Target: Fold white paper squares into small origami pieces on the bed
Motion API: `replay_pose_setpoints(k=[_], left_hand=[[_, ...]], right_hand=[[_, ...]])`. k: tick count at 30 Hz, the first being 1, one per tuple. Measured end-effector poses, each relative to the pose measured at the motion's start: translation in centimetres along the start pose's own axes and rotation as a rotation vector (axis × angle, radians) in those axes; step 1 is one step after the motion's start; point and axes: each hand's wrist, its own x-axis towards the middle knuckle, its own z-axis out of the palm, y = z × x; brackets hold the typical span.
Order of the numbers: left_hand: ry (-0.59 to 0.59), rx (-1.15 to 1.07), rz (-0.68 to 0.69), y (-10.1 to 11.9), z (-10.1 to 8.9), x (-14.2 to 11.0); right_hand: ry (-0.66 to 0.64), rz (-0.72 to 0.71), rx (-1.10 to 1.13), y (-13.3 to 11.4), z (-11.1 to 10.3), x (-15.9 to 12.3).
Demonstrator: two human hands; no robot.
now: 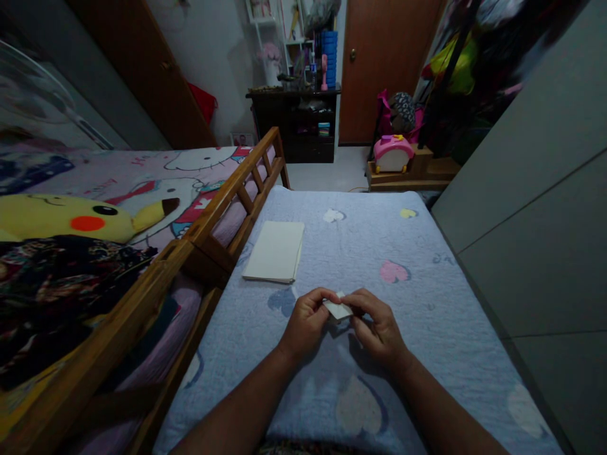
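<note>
Between my two hands, just above the bed, is a small folded piece of white paper (338,310). My left hand (309,322) pinches its left side with thumb and forefinger. On the other side, my right hand (377,325) grips the paper's right edge, its fingers curled. Some of the paper is covered by my fingertips. A stack of white paper sheets (275,251) lies flat on the bed, beyond my left hand and to its left.
Under my hands is a bed with a blue heart-patterned sheet (351,240). A wooden rail (237,196) runs along its left side, beside another bed with a yellow plush toy (71,215). Pale cabinet panels (535,240) border the right. A dark cabinet (294,126) stands at the back.
</note>
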Motion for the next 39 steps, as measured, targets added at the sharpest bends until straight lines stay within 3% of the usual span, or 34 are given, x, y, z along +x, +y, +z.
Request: replay_pose_setpoints(k=[6,13,17,22,26,29,31,39], left_hand=[[-0.125,0.052,0.041,0.5,-1.0,0.1],[0.033,0.106,-0.003,-0.2,-0.2,0.5],[0.066,0.005,0.040,-0.2,0.0,0.5],[0.061,-0.029,0.054,0.1,0.0,0.6],[0.063,0.003,0.011,0.2,0.0,0.5],[-0.017,0.084,-0.057,0.2,0.0,0.5],[-0.066,0.112,-0.097,0.3,0.0,0.6],[-0.076,0.121,-0.099,0.2,-0.1,0.6]], right_hand=[[0.053,0.221,0.075,0.2,0.0,0.2],[0.147,0.446,0.268,1.0,1.1,0.1],[0.038,0.528,0.333,0.8,0.7,0.3],[-0.038,0.530,0.212,0.6,0.3,0.3],[0.008,0.481,0.057,0.7,0.5,0.4],[0.059,0.454,-0.015,0.8,0.6,0.5],[0.066,0.447,-0.019,0.9,0.6,0.5],[0.018,0.438,0.052,0.5,0.6,0.5]])
